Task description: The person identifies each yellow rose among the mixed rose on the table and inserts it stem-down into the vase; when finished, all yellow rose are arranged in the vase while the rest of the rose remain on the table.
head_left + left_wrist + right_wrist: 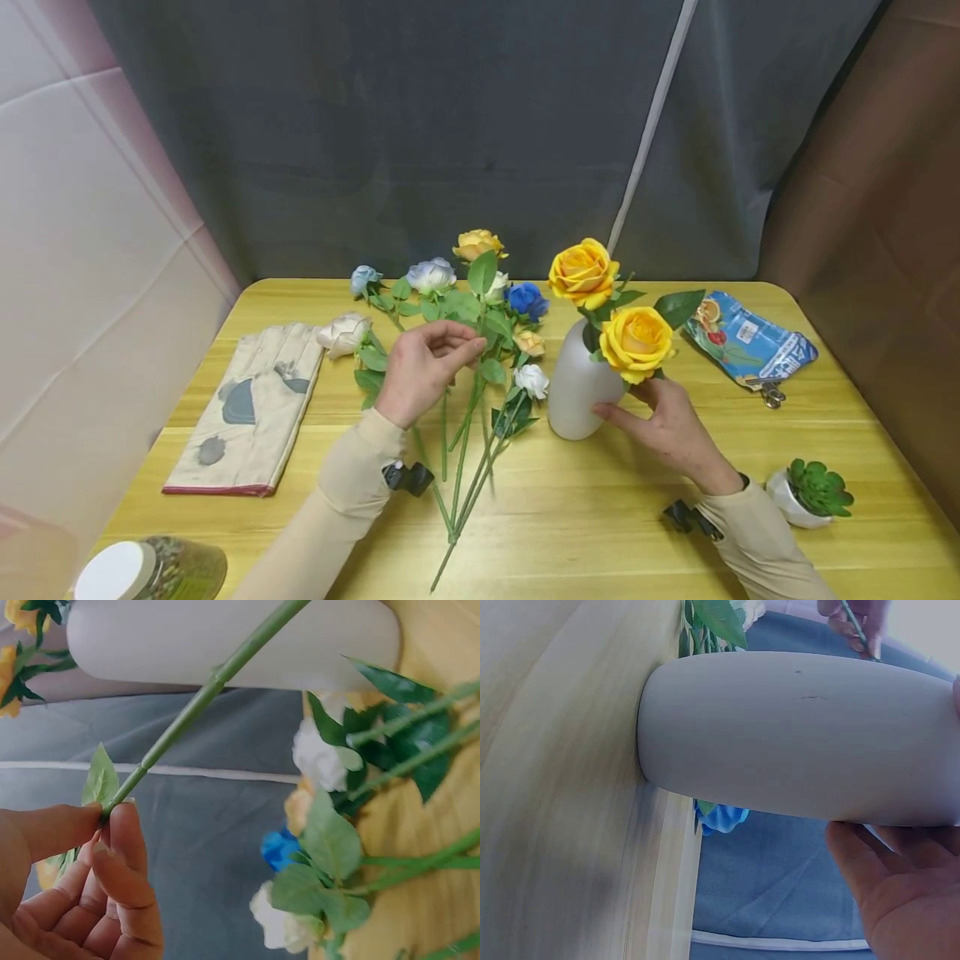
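My left hand pinches a green stem between thumb and forefinger, the stem lifted off the loose flowers spread across the middle of the table. The stem runs slanting down toward me, its cut end near the front of the table. My right hand rests on the white vase, thumb against its lower side and fingers curled round behind it, steadying it upright. Two yellow roses already stand in the vase.

The vase sits just right of the flower pile, with a white bud almost touching it. Between my two forearms the table is bare wood up to the near edge. Left of the pile lies a folded cloth, well in from the left edge. A jar with a white lid crowds the front left corner. On the right, a blue packet lies behind my wrist, and a small potted succulent stands near the right edge.
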Action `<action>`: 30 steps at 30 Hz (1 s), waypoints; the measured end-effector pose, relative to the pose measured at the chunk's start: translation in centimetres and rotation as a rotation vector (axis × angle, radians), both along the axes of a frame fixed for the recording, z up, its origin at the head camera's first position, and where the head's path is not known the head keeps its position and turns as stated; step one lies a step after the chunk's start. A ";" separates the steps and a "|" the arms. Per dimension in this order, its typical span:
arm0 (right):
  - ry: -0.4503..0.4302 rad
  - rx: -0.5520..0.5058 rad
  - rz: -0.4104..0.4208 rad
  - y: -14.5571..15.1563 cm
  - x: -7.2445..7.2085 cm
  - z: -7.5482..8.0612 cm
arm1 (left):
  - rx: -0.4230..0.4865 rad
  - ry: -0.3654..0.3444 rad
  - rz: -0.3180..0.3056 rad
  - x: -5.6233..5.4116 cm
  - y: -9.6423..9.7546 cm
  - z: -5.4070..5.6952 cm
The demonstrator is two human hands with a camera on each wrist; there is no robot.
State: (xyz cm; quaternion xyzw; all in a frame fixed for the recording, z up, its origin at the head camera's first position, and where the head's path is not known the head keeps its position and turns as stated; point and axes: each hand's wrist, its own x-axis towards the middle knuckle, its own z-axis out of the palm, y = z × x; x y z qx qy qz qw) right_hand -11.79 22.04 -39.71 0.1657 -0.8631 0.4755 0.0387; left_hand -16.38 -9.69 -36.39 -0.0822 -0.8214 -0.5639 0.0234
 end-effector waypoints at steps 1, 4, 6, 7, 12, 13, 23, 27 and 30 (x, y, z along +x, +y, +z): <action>-0.002 0.000 -0.001 0.0 0.0 0.0 | 0.014 0.009 0.000 0.1 0.1 0.2; -0.005 0.000 -0.003 0.0 0.0 0.0 | 0.059 0.044 0.006 0.2 0.5 0.8; -0.004 -0.001 -0.003 0.0 0.0 0.0 | 0.094 0.067 0.013 0.3 0.8 1.2; -0.003 -0.002 -0.002 0.0 0.0 0.0 | 0.114 0.076 0.015 0.3 0.9 1.3; 0.001 -0.004 0.000 0.0 0.0 -0.1 | 0.247 0.133 0.016 0.3 1.6 2.1; 0.002 -0.003 0.000 0.0 0.0 -0.1 | 0.275 0.149 0.019 0.3 1.8 2.3; 0.019 -0.004 0.005 0.0 0.0 -0.1 | 0.518 0.331 0.096 0.2 3.3 4.1; 0.028 -0.004 0.006 -0.1 0.1 0.0 | 0.598 0.396 0.129 0.1 3.8 4.5; 0.029 -0.009 0.007 -0.2 0.1 0.0 | 0.668 0.432 0.144 0.1 4.1 4.9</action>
